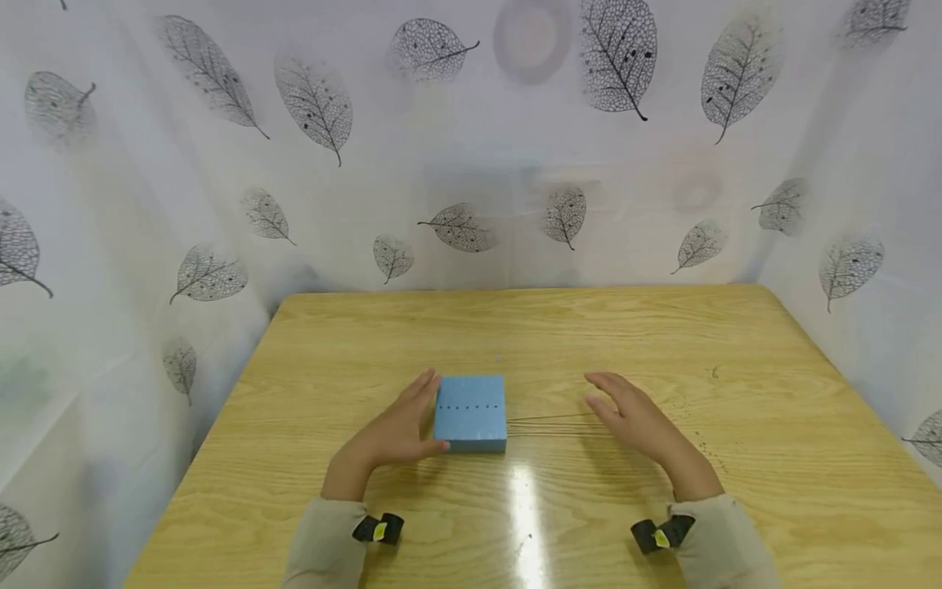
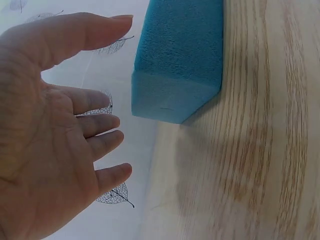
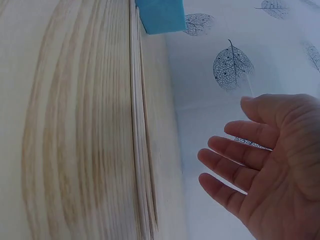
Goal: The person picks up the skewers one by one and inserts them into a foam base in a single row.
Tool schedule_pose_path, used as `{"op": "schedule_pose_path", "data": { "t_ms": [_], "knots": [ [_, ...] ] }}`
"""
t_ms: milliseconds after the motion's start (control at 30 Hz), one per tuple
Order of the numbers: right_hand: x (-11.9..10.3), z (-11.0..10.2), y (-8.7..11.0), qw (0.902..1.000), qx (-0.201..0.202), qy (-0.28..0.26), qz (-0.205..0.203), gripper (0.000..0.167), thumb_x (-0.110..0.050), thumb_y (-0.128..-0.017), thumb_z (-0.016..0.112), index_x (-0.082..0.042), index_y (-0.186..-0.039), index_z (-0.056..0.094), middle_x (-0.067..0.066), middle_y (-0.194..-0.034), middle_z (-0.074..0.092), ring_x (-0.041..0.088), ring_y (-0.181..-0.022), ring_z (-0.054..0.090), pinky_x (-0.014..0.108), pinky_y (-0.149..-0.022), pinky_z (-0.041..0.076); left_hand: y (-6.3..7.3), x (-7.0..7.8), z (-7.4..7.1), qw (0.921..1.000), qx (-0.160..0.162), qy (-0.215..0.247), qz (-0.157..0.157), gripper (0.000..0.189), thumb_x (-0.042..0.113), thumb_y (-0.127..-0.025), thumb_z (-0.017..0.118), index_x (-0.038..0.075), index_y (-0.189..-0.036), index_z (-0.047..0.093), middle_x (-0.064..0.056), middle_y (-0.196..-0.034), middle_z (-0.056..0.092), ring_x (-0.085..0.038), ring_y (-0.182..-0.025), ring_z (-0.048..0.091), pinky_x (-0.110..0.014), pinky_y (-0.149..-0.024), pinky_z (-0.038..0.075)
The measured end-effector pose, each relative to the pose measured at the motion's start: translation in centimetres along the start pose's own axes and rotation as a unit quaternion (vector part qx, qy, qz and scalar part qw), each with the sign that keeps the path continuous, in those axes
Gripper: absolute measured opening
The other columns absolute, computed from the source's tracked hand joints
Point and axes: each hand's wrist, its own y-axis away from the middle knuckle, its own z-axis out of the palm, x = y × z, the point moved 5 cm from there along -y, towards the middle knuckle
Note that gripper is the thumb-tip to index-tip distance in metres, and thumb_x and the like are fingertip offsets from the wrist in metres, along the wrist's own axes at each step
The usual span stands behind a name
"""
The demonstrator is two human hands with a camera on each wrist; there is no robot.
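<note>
A blue foam block point(image 1: 471, 424) lies on the table, a row of small dark holes across its top. Beside its left side is my left hand point(image 1: 393, 427), thumb and fingers spread; the left wrist view shows a gap between this hand point(image 2: 55, 135) and the foam block point(image 2: 177, 45). Several thin wooden sticks point(image 1: 555, 425) lie roughly side by side, stretching right from the block. Above their right part hovers my right hand point(image 1: 639, 421), holding nothing. Its fingers are loosely extended in the right wrist view, away from the sticks point(image 3: 139, 120). The hand hides the sticks' right ends in the head view.
The wooden table point(image 1: 353, 343) has a glossy surface with a bright reflection near the front. White curtains point(image 1: 471, 164) printed with dark leaves stand behind it and along both sides. Each wrist wears a black strap with a small device point(image 1: 379, 529).
</note>
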Motion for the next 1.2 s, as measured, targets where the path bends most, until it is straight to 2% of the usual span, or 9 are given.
{"op": "schedule_pose_path", "data": {
  "t_ms": [267,500,667,833,1200],
  "knots": [
    [-0.4,-0.2,-1.0,0.9994,-0.015,-0.03,-0.012,0.037,-0.008,-0.096,0.054,0.008,-0.129,0.051,0.022,-0.121,0.058,0.033,-0.102,0.059,0.046,-0.084,0.05,-0.6,-0.2,0.0,1.0,0.0,0.001,0.001,0.098,0.031,-0.082,0.074,-0.005,-0.149,0.013,-0.019,-0.157,0.007,-0.031,-0.144,0.006,-0.048,-0.113,0.019],
    [-0.2,0.4,-2.0,0.9989,-0.022,-0.041,0.011,0.026,-0.003,-0.092,0.058,0.005,-0.116,0.061,0.011,-0.098,0.066,0.018,-0.082,0.057,0.03,-0.066,0.049,-0.9,-0.5,0.1,0.9999,0.004,0.013,-0.004,0.096,0.027,-0.081,0.075,-0.004,-0.149,0.015,-0.018,-0.157,0.01,-0.031,-0.144,0.01,-0.047,-0.113,0.019],
    [0.4,1.0,-2.7,0.9993,-0.015,-0.016,0.032,0.018,-0.001,-0.09,0.059,0.003,-0.106,0.064,0.005,-0.089,0.065,0.016,-0.076,0.055,0.031,-0.064,0.047,-0.8,-0.9,0.4,0.9998,0.002,0.018,-0.011,0.095,0.027,-0.082,0.075,-0.003,-0.149,0.015,-0.018,-0.157,0.011,-0.03,-0.143,0.011,-0.046,-0.113,0.019],
    [0.9,1.7,-3.0,0.9977,-0.029,-0.008,0.061,0.015,-0.001,-0.089,0.058,0.002,-0.102,0.064,0.005,-0.086,0.064,0.017,-0.076,0.055,0.035,-0.068,0.047,-0.8,-1.1,0.6,0.9996,0.001,0.026,-0.005,0.095,0.027,-0.082,0.075,-0.003,-0.15,0.015,-0.018,-0.157,0.011,-0.031,-0.143,0.011,-0.047,-0.113,0.02],
    [1.0,2.8,-3.3,0.9971,-0.039,0.006,0.065,0.013,0.003,-0.084,0.06,0.001,-0.096,0.064,0.006,-0.086,0.064,0.019,-0.077,0.058,0.035,-0.069,0.049,-0.9,-0.9,0.7,0.9995,0.002,0.031,-0.006,0.095,0.025,-0.08,0.076,-0.001,-0.15,0.017,-0.016,-0.156,0.014,-0.03,-0.143,0.014,-0.046,-0.113,0.02]
  ]
}}
